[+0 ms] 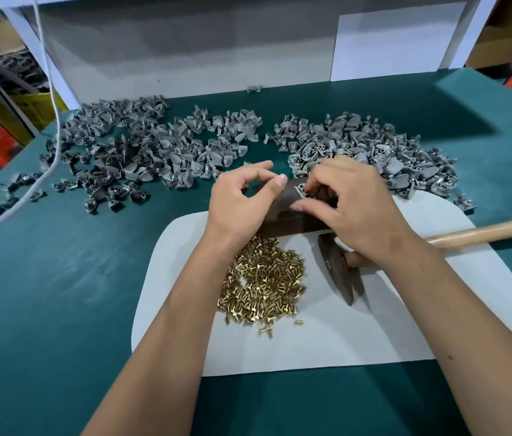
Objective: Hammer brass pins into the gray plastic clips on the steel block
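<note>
Teal covering spreads over the work table (59, 294), and a white cord (55, 121) hangs down across its far left side. Just beyond it lies a broad heap of gray plastic clips (141, 152), with a second heap (374, 146) further right. On the white mat (374, 335) a pile of brass pins (264, 284) sits directly under the left wrist. The left hand (242, 199) hovers at the left end of the dark steel block (292, 215), its thumb and forefinger curled toward each other; whether they pinch a pin cannot be told. One gray clip (301, 191) rests on top of the block, between the two hands. The right hand (352, 202) curls its fingertips onto that clip, gripping it. Right of the pins, the hammer (339, 272) lies on the mat, its wooden handle running off to the right under the right forearm.
</note>
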The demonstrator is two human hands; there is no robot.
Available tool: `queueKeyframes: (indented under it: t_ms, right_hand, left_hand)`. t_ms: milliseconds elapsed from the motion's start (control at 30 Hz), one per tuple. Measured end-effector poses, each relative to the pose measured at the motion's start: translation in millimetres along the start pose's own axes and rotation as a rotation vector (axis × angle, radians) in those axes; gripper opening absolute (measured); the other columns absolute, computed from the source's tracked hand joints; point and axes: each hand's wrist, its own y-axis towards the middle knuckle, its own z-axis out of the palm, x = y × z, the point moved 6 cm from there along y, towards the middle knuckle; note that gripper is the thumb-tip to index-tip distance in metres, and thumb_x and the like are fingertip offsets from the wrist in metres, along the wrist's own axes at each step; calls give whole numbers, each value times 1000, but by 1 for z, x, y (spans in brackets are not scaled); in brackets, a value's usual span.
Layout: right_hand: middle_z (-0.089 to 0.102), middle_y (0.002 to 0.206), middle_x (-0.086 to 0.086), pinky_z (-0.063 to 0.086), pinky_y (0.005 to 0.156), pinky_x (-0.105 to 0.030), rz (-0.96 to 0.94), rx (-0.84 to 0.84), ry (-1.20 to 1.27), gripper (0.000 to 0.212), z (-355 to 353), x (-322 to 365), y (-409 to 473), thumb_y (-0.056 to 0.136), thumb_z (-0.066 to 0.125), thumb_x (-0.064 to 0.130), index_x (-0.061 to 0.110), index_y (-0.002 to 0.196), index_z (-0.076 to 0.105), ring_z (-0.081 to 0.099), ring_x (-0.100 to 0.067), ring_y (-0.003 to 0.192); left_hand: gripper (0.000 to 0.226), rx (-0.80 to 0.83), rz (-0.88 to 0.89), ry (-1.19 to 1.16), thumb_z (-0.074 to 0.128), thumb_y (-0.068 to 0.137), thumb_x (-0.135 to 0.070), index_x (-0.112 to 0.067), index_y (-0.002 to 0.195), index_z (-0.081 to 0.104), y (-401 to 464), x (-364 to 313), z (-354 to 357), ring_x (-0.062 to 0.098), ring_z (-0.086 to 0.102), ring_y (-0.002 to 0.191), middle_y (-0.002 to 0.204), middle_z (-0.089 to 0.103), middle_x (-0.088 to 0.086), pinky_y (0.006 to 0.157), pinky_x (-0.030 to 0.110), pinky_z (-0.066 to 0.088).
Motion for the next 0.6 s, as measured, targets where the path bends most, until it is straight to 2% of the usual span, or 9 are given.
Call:
queueKeyframes:
  t_ms: [133,267,300,367,400,467,500,600]
  right_hand:
    - [55,80,8,37,73,-28,-35,21,13,23,1,7,-1,84,80,30,15,80,62,46,-13,81]
    - [61,82,8,47,72,-30,38,84,53,26,-8,5,-3,80,85,34,17,90,68,56,-13,79]
    - [63,80,10,49,70,-28,93,103,71,27,-14,1,-3,80,85,37,21,91,67,59,-10,76]
    - [66,73,14,50,65,-23,189,198,49,24,-25,-9,-7,79,84,42,27,84,66,62,-3,70]
    - [67,69,15,50,63,-21,219,284,19,23,-29,-14,-10,77,85,42,28,79,67,62,-1,68]
    - [69,69,15,49,61,-17,266,465,2,22,-34,-20,-18,71,91,39,30,75,71,63,1,69]
    - [69,72,16,50,62,-17,292,546,-14,25,-34,-22,-23,67,93,40,31,77,72,64,1,71]
    - [68,75,12,53,69,-31,385,736,-103,36,-26,-26,-40,60,95,42,33,84,70,63,-6,72]
  left_hand:
    - [6,124,121,71,78,87,-17,-16,92,81,-5,-14,10,11,59,125,122,72,3,115,40,39]
    - [6,94,143,5,77,86,-3,-9,88,80,-7,-16,7,1,67,107,111,76,1,93,14,47]
    - [6,54,151,3,77,86,-3,-9,87,79,-5,-16,4,1,68,103,106,77,-1,92,15,48]
    - [7,-17,169,7,76,88,-6,-14,88,77,-2,-14,-2,9,71,99,98,78,-3,95,29,55]
    - [9,-36,180,18,76,89,-8,-17,88,76,0,-13,-4,13,72,96,94,78,-4,94,37,57]
    - [11,-61,207,91,75,90,-11,-21,88,75,2,-12,-6,12,72,91,90,76,-9,90,41,59]
    - [9,-62,220,139,74,90,-12,-21,88,75,2,-11,-6,11,71,90,88,75,-11,89,41,59]
    - [7,-25,231,231,75,90,-15,-22,91,77,2,-9,-2,10,68,92,90,74,-11,90,39,56]
